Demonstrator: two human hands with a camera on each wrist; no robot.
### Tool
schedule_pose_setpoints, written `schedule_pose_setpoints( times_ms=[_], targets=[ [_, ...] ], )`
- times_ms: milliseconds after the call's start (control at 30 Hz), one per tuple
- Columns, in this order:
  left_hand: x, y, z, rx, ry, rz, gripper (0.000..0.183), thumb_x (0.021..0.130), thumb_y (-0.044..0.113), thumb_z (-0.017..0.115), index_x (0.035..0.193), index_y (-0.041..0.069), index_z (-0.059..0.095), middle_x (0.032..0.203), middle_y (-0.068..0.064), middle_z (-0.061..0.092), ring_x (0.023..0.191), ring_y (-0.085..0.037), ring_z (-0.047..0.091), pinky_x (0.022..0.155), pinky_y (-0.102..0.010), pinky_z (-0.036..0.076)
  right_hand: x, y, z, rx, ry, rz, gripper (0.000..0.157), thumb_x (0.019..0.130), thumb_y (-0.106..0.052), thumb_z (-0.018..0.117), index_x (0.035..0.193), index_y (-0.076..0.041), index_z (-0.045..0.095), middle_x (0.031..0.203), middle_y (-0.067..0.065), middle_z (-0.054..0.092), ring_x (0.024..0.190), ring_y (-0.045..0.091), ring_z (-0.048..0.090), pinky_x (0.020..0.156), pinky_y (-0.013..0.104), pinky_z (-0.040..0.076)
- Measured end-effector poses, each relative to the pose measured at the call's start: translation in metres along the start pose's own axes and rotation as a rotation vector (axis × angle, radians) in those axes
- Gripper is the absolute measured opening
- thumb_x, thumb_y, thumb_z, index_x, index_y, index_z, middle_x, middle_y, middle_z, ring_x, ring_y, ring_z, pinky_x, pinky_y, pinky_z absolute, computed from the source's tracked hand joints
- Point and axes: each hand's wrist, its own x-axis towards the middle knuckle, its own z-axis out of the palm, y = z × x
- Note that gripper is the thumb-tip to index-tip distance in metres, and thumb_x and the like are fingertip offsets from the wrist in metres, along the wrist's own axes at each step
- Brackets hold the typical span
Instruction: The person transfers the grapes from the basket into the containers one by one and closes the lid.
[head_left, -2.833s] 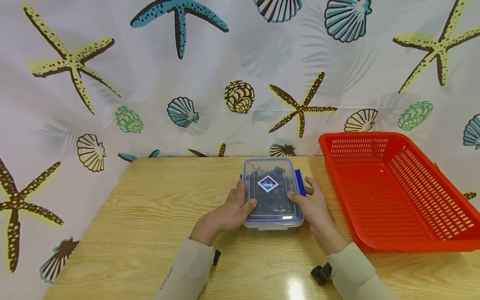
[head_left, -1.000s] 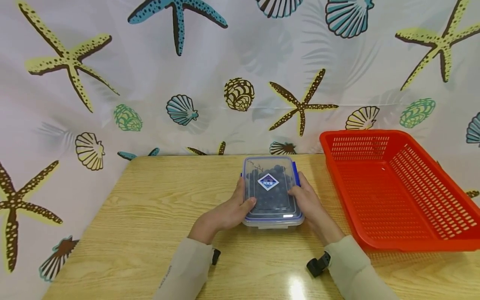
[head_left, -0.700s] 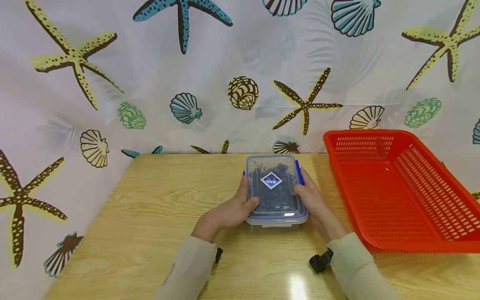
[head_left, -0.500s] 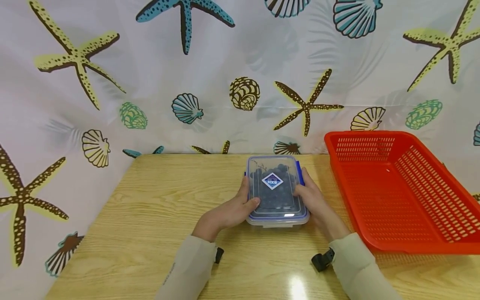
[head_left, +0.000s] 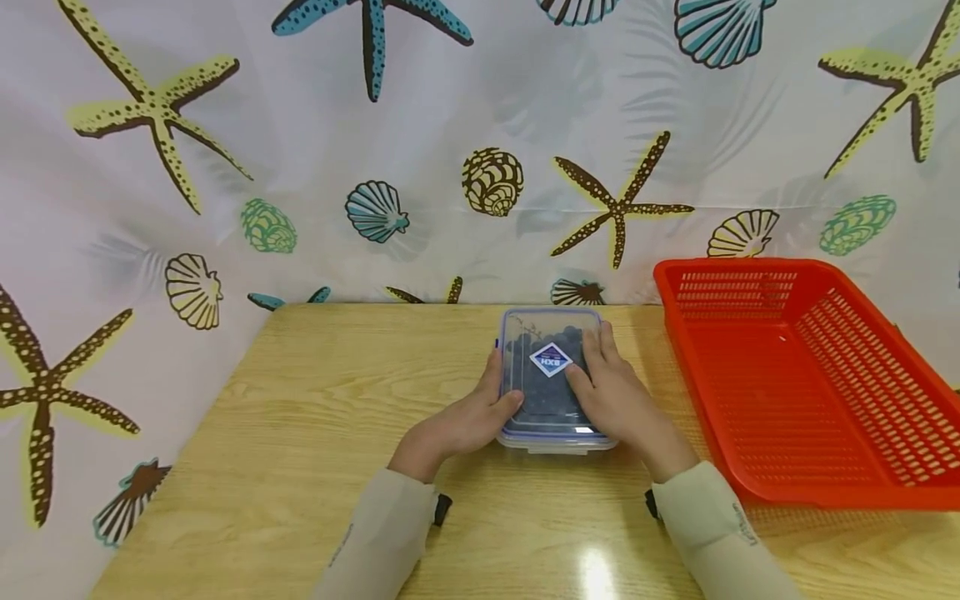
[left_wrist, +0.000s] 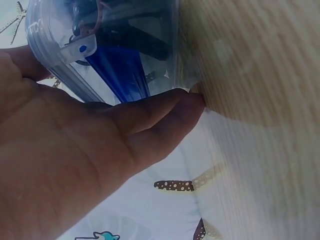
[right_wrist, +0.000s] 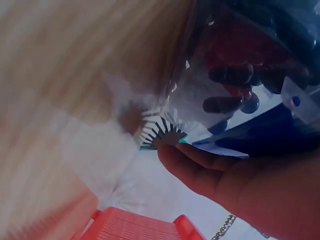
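Note:
A clear food container point(head_left: 542, 404) with a blue-rimmed lid stands on the table, dark grapes point(right_wrist: 230, 75) showing through its walls. A diamond-shaped label point(head_left: 551, 359) is on the lid. My left hand point(head_left: 467, 422) holds its left side, thumb on the lid and fingers along the wall by a blue latch point(left_wrist: 117, 72). On the other side my right hand point(head_left: 621, 398) grips the edge, thumb on the lid and fingers stretched along the side. In the right wrist view, those fingers lie against the blue right latch point(right_wrist: 265, 130), which is folded down along the wall.
A red perforated plastic basket point(head_left: 693, 392) stands close on the right, beyond my right hand. The wooden table point(head_left: 322, 400) runs back to a white cloth point(head_left: 420, 133) printed with starfish and shells. Black straps point(head_left: 442, 509) show at my cuffs.
My right hand has moved up over the container's right edge, its thumb further onto the lid. The right latch, which stuck out earlier, is now down. The left hand keeps its hold.

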Motion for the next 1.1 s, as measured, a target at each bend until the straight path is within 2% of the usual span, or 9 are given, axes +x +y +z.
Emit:
schedule_pose_setpoints(
  times_ms=[167, 400, 667, 967, 1100],
  targets=[
    [0.002, 0.001, 0.000, 0.011, 0.002, 0.008, 0.075, 0.111, 0.029, 0.033, 0.157, 0.004, -0.021, 0.165, -0.016, -0.019, 0.152, -0.027, -0.008, 0.120, -0.045, 0.007, -0.001, -0.002, -0.003, -0.057, -0.027, 0.024, 0.072, 0.109, -0.038, 0.037, 0.161, 0.000, 0.006, 0.167, 0.019, -0.012, 0.148, 0.048, 0.014, 0.116, 0.058, 0.018],
    [0.002, 0.002, 0.001, -0.065, 0.021, 0.025, 0.076, 0.110, 0.024, 0.035, 0.156, 0.004, -0.022, 0.165, -0.017, -0.018, 0.151, -0.027, -0.010, 0.120, -0.047, 0.004, 0.001, -0.002, -0.002, -0.060, -0.033, 0.025, 0.072, 0.109, -0.039, 0.037, 0.161, 0.000, 0.005, 0.167, 0.018, -0.012, 0.151, 0.042, 0.011, 0.116, 0.055, 0.020],
    [0.002, 0.003, 0.002, -0.110, 0.038, 0.026, 0.076, 0.110, 0.020, 0.037, 0.157, 0.002, -0.018, 0.165, -0.017, -0.017, 0.152, -0.029, -0.010, 0.120, -0.048, 0.003, -0.001, -0.002, -0.002, -0.042, -0.038, 0.043, 0.073, 0.108, -0.039, 0.037, 0.161, -0.001, 0.005, 0.167, 0.017, -0.012, 0.151, 0.041, 0.011, 0.116, 0.057, 0.020],
    [0.001, 0.009, 0.004, -0.052, 0.073, -0.029, 0.074, 0.110, 0.021, 0.040, 0.159, 0.000, -0.011, 0.166, -0.017, -0.014, 0.152, -0.028, -0.012, 0.120, -0.047, 0.003, -0.001, 0.000, -0.002, -0.016, -0.032, 0.043, 0.073, 0.108, -0.039, 0.038, 0.162, -0.002, 0.005, 0.167, 0.015, -0.013, 0.151, 0.041, 0.011, 0.116, 0.057, 0.021],
    [0.000, 0.013, 0.005, -0.004, 0.093, -0.062, 0.073, 0.110, 0.024, 0.040, 0.160, 0.001, -0.008, 0.166, -0.016, -0.016, 0.152, -0.029, -0.011, 0.120, -0.052, 0.003, -0.001, 0.001, -0.001, -0.013, -0.025, 0.036, 0.073, 0.108, -0.039, 0.039, 0.162, -0.002, 0.006, 0.167, 0.016, -0.012, 0.151, 0.042, 0.012, 0.115, 0.057, 0.021]
  ],
)
